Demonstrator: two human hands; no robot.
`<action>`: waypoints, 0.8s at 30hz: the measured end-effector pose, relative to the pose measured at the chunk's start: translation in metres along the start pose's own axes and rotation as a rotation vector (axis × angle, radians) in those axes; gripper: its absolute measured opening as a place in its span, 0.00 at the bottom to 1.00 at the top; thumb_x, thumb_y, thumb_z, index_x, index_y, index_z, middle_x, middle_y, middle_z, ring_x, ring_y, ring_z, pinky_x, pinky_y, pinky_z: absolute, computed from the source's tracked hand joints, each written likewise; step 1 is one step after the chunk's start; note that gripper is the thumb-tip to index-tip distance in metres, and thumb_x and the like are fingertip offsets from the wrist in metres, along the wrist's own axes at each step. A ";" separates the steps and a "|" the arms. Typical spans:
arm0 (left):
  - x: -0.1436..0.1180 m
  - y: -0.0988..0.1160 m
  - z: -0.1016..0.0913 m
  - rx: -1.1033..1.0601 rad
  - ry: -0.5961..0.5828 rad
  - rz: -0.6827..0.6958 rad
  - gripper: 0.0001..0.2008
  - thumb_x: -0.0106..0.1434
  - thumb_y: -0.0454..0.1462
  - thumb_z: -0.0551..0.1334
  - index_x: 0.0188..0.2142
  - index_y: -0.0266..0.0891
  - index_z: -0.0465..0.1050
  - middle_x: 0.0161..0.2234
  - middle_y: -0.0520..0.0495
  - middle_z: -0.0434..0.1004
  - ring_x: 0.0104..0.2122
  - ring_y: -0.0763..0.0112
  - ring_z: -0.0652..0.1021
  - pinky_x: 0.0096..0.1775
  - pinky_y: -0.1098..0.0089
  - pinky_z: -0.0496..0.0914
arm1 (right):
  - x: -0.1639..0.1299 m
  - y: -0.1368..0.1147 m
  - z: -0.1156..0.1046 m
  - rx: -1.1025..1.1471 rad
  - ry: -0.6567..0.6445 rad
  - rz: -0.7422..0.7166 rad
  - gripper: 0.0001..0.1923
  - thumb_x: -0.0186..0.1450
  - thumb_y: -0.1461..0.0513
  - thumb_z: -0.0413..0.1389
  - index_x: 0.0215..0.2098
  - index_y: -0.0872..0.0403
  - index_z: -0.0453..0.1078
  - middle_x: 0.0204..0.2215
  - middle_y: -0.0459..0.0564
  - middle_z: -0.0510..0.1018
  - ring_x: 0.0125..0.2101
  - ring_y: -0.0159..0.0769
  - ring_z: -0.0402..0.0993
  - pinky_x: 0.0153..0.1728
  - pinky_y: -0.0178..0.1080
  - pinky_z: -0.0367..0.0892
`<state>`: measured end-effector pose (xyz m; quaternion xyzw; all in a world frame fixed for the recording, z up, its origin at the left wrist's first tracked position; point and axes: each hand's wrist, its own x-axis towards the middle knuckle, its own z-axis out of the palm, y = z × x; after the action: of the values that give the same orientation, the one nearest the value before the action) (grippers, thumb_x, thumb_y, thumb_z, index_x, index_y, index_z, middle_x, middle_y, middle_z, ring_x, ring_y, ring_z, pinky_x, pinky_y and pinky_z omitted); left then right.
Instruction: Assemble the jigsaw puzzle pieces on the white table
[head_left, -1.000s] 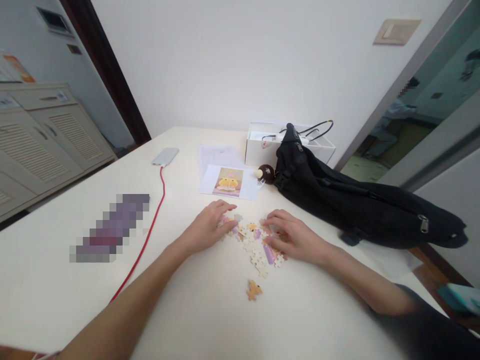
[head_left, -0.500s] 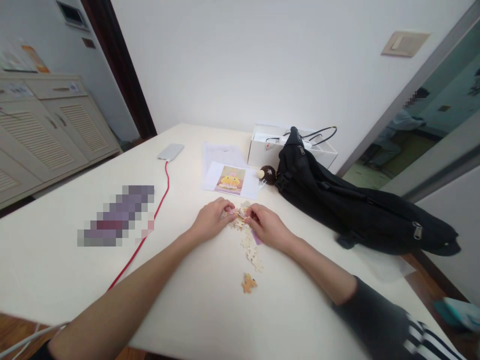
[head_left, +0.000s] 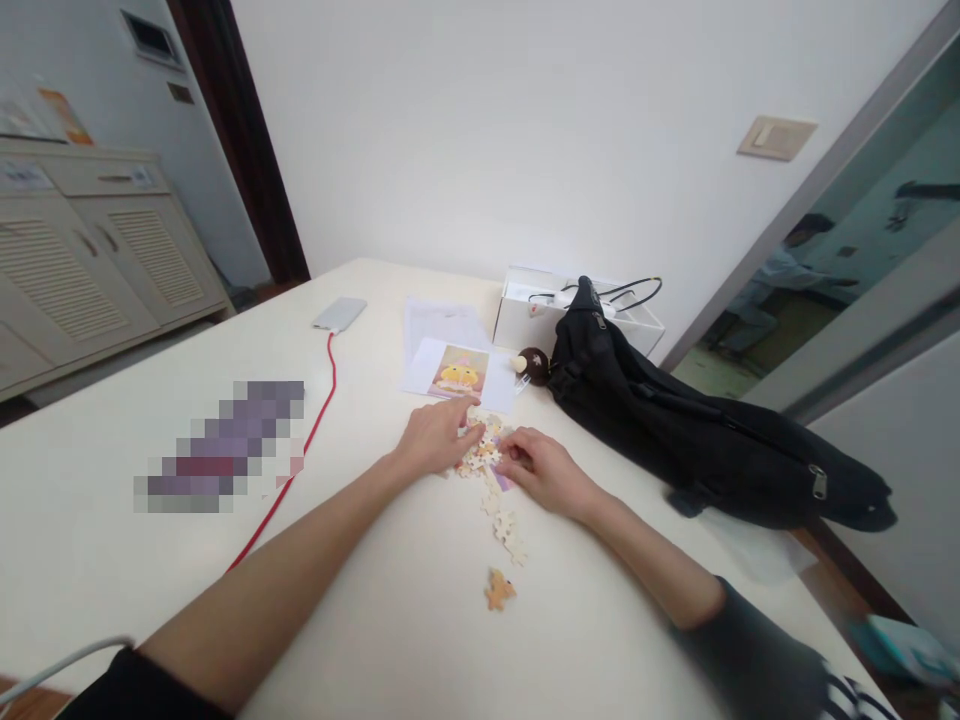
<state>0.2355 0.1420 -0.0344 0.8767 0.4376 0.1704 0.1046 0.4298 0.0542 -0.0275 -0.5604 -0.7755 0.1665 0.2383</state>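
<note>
A small heap of jigsaw puzzle pieces (head_left: 480,455) lies on the white table, cream with yellow and purple bits. My left hand (head_left: 439,435) rests at the heap's left edge, its index finger and thumb spread apart with nothing between them. On the opposite side, my right hand (head_left: 547,470) has curled fingers close to the heap, beside a purple piece (head_left: 502,482). What its fingertips hold, if anything, is hidden. A line of pale pieces (head_left: 505,527) trails from the heap toward me. Nearer still sits a joined orange clump of pieces (head_left: 498,590).
Behind the heap, a printed picture of a yellow figure (head_left: 459,372) lies on paper sheets. A black bag (head_left: 675,420) fills the right side, before a white box (head_left: 517,310) with cables. Leftward are a red cable (head_left: 319,420) and a grey power bank (head_left: 340,313).
My left finger and thumb have parted from the pieces pinched between both hands. My right hand has drawn slightly right and lower. More of the heap shows, and the view has shifted a little.
</note>
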 end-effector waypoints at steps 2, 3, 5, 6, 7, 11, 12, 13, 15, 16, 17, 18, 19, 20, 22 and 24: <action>-0.004 0.000 0.002 -0.027 0.070 0.084 0.18 0.68 0.46 0.55 0.54 0.43 0.65 0.46 0.48 0.74 0.42 0.61 0.76 0.37 0.65 0.68 | 0.002 -0.002 0.002 0.041 0.024 0.047 0.05 0.63 0.63 0.58 0.33 0.54 0.66 0.28 0.45 0.70 0.29 0.33 0.65 0.32 0.36 0.59; -0.006 -0.001 0.003 -0.038 0.103 0.130 0.18 0.68 0.46 0.54 0.53 0.43 0.66 0.48 0.47 0.72 0.42 0.62 0.76 0.37 0.65 0.68 | 0.002 -0.003 0.002 0.074 0.034 0.071 0.05 0.63 0.63 0.57 0.32 0.54 0.64 0.26 0.44 0.69 0.27 0.32 0.64 0.30 0.35 0.58; -0.009 -0.001 0.004 -0.066 0.150 0.218 0.16 0.68 0.46 0.54 0.51 0.42 0.67 0.50 0.47 0.70 0.42 0.63 0.75 0.36 0.65 0.68 | -0.001 -0.002 -0.001 0.161 0.049 0.107 0.06 0.66 0.61 0.54 0.32 0.53 0.63 0.23 0.42 0.68 0.24 0.31 0.62 0.28 0.35 0.56; -0.010 -0.002 0.005 -0.082 0.159 0.267 0.16 0.68 0.47 0.55 0.50 0.43 0.67 0.50 0.47 0.70 0.43 0.63 0.75 0.37 0.66 0.69 | -0.003 -0.002 -0.004 0.203 0.057 0.113 0.06 0.68 0.60 0.52 0.33 0.54 0.64 0.23 0.42 0.68 0.24 0.31 0.62 0.27 0.35 0.57; -0.010 -0.002 0.006 -0.096 0.161 0.314 0.17 0.67 0.48 0.57 0.50 0.42 0.68 0.49 0.46 0.69 0.44 0.63 0.74 0.37 0.66 0.69 | -0.005 -0.001 -0.006 0.231 0.058 0.106 0.06 0.68 0.59 0.51 0.36 0.54 0.66 0.24 0.43 0.68 0.25 0.31 0.62 0.28 0.35 0.57; -0.009 -0.002 0.006 -0.142 0.128 0.429 0.15 0.65 0.47 0.59 0.44 0.40 0.71 0.45 0.45 0.70 0.44 0.62 0.73 0.40 0.65 0.69 | -0.009 0.001 -0.014 0.171 -0.059 0.007 0.15 0.61 0.60 0.61 0.46 0.53 0.70 0.34 0.48 0.71 0.32 0.34 0.66 0.32 0.35 0.61; -0.009 -0.002 0.007 -0.156 0.123 0.439 0.14 0.65 0.46 0.59 0.43 0.40 0.72 0.44 0.45 0.70 0.44 0.63 0.73 0.41 0.64 0.69 | -0.009 0.001 -0.014 0.149 -0.087 -0.001 0.15 0.59 0.61 0.63 0.44 0.53 0.70 0.35 0.48 0.71 0.32 0.34 0.66 0.32 0.35 0.61; -0.009 -0.002 0.007 -0.170 0.122 0.446 0.14 0.65 0.46 0.59 0.43 0.39 0.72 0.44 0.45 0.70 0.43 0.63 0.72 0.41 0.64 0.69 | -0.008 0.001 -0.014 0.140 -0.105 0.003 0.13 0.59 0.62 0.63 0.42 0.53 0.71 0.36 0.49 0.70 0.32 0.34 0.66 0.32 0.35 0.61; -0.010 -0.003 0.007 -0.191 0.129 0.466 0.13 0.65 0.45 0.59 0.42 0.39 0.72 0.44 0.45 0.70 0.43 0.63 0.72 0.41 0.64 0.69 | -0.008 0.000 -0.013 0.151 -0.110 0.019 0.08 0.59 0.64 0.62 0.37 0.54 0.70 0.36 0.49 0.70 0.31 0.33 0.66 0.32 0.35 0.61; -0.010 -0.003 0.007 -0.197 0.134 0.484 0.13 0.65 0.45 0.59 0.42 0.39 0.73 0.43 0.45 0.70 0.43 0.63 0.72 0.41 0.64 0.68 | -0.008 0.000 -0.012 0.156 -0.108 0.024 0.07 0.59 0.64 0.62 0.35 0.54 0.69 0.35 0.48 0.70 0.31 0.33 0.66 0.31 0.35 0.61; -0.010 -0.003 0.007 -0.200 0.136 0.507 0.13 0.66 0.45 0.59 0.42 0.39 0.73 0.43 0.45 0.71 0.42 0.64 0.72 0.40 0.64 0.68 | -0.008 -0.001 -0.011 0.156 -0.105 0.027 0.07 0.60 0.64 0.62 0.35 0.54 0.69 0.35 0.48 0.71 0.31 0.33 0.65 0.31 0.35 0.61; -0.010 -0.003 0.007 -0.203 0.137 0.534 0.13 0.66 0.45 0.59 0.41 0.39 0.73 0.42 0.45 0.71 0.42 0.64 0.72 0.40 0.65 0.68 | -0.008 -0.001 -0.011 0.151 -0.101 0.028 0.07 0.60 0.64 0.62 0.36 0.54 0.69 0.34 0.47 0.71 0.31 0.33 0.65 0.32 0.35 0.61; -0.010 -0.003 0.007 -0.205 0.135 0.563 0.13 0.66 0.45 0.59 0.41 0.39 0.73 0.41 0.46 0.71 0.41 0.64 0.72 0.40 0.65 0.67 | -0.009 -0.002 -0.010 0.143 -0.096 0.030 0.08 0.60 0.64 0.62 0.38 0.54 0.70 0.33 0.47 0.71 0.31 0.33 0.65 0.32 0.35 0.60; -0.010 -0.002 0.007 -0.205 0.129 0.590 0.13 0.65 0.46 0.59 0.41 0.39 0.73 0.41 0.46 0.72 0.40 0.65 0.72 0.39 0.65 0.67 | -0.009 -0.002 -0.010 0.133 -0.091 0.031 0.10 0.60 0.64 0.62 0.40 0.53 0.71 0.33 0.47 0.72 0.31 0.33 0.65 0.32 0.36 0.60; -0.010 -0.002 0.007 -0.201 0.107 0.627 0.14 0.65 0.47 0.60 0.42 0.39 0.73 0.40 0.47 0.72 0.40 0.65 0.72 0.39 0.65 0.67 | -0.009 -0.003 -0.010 0.115 -0.085 0.026 0.10 0.60 0.64 0.62 0.41 0.53 0.71 0.33 0.47 0.72 0.31 0.34 0.66 0.33 0.36 0.61; -0.009 -0.001 0.007 -0.197 0.085 0.633 0.16 0.63 0.48 0.62 0.43 0.39 0.73 0.41 0.46 0.72 0.40 0.64 0.72 0.40 0.65 0.67 | -0.008 -0.004 -0.010 0.094 -0.089 0.012 0.06 0.62 0.65 0.60 0.38 0.54 0.72 0.33 0.48 0.71 0.32 0.34 0.67 0.34 0.37 0.61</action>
<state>0.2323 0.1352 -0.0435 0.9468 0.1289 0.2724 0.1126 0.4336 0.0456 -0.0188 -0.5454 -0.7732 0.2290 0.2289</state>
